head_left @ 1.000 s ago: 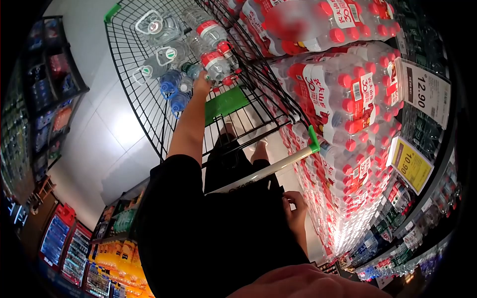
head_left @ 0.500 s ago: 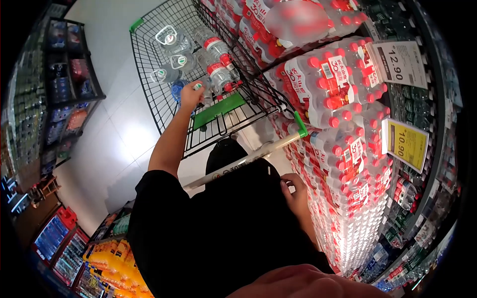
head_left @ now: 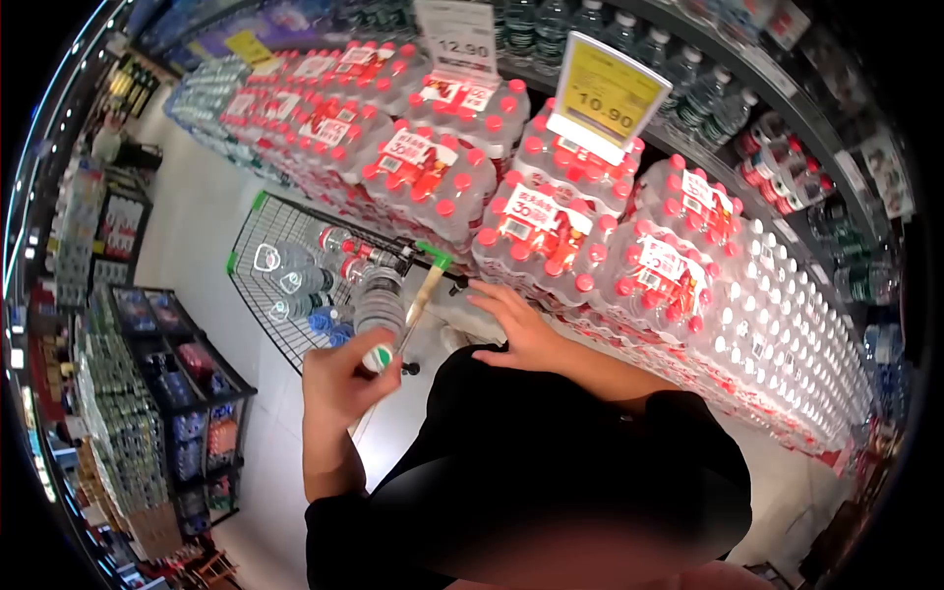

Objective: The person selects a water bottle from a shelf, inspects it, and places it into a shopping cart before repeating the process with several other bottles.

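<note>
My left hand [head_left: 344, 379] is closed round the neck of a large clear bottle [head_left: 380, 303] with a green and white cap. The bottle is lifted at the handle end of a black wire shopping cart [head_left: 258, 295]. My right hand [head_left: 511, 324] has its fingers spread, holds nothing, and is to the right of the cart's handle bar [head_left: 423, 300]. In the cart lie large clear bottles with handles [head_left: 285, 265], red-labelled bottles [head_left: 344, 241] and something blue [head_left: 329, 323].
Shrink-wrapped packs of red-capped bottles [head_left: 541, 231] are stacked beyond and to the right. Above them stand price signs [head_left: 605, 98] and shelves of bottles [head_left: 713, 103]. A dark display rack [head_left: 197, 393] is at the left. A person [head_left: 123, 147] stands far off at the upper left.
My left hand has come up from the cart with the large bottle. My right hand has risen from my side with fingers spread. The view has turned right, towards the stacked packs.
</note>
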`<action>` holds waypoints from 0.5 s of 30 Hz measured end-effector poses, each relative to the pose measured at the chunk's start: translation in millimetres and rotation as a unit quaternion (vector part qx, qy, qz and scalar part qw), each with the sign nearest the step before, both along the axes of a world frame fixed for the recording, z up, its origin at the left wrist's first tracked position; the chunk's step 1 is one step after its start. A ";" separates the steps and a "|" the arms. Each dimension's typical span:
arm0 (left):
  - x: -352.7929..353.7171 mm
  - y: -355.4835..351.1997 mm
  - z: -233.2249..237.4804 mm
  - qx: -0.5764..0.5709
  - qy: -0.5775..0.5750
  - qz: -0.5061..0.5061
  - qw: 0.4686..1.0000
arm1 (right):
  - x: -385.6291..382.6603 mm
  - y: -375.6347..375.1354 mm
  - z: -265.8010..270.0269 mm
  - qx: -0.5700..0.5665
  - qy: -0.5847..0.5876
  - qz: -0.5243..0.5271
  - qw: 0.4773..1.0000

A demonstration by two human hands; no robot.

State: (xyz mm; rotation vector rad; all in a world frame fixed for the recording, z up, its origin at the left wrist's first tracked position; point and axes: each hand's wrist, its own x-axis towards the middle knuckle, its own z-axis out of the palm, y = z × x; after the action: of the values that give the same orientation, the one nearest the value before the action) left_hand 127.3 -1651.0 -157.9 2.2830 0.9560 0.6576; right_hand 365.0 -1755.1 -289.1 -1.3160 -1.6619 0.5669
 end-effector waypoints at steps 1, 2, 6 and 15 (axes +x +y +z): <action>20.6 -18.8 26.2 0.047 0.018 -0.086 0.995 | 5.5 -5.0 5.3 0.037 -0.008 -0.010 0.999; 32.2 -34.2 33.3 0.080 0.020 -0.171 0.982 | 11.6 -11.5 6.1 0.079 0.007 -0.034 0.996; 76.9 -83.4 32.2 0.022 -0.166 -0.380 0.910 | 53.0 -46.4 -8.7 0.184 -0.042 -0.067 0.980; 86.6 -87.4 -65.5 -0.222 -0.241 -0.168 0.930 | 72.7 -127.2 -19.2 -0.035 0.265 -0.214 0.940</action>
State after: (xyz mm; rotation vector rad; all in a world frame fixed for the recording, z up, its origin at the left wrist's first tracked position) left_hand 213.9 -1738.5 -223.4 1.7076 0.4083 0.7178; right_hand 437.7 -1882.3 -308.3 -1.3714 -0.8916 0.6477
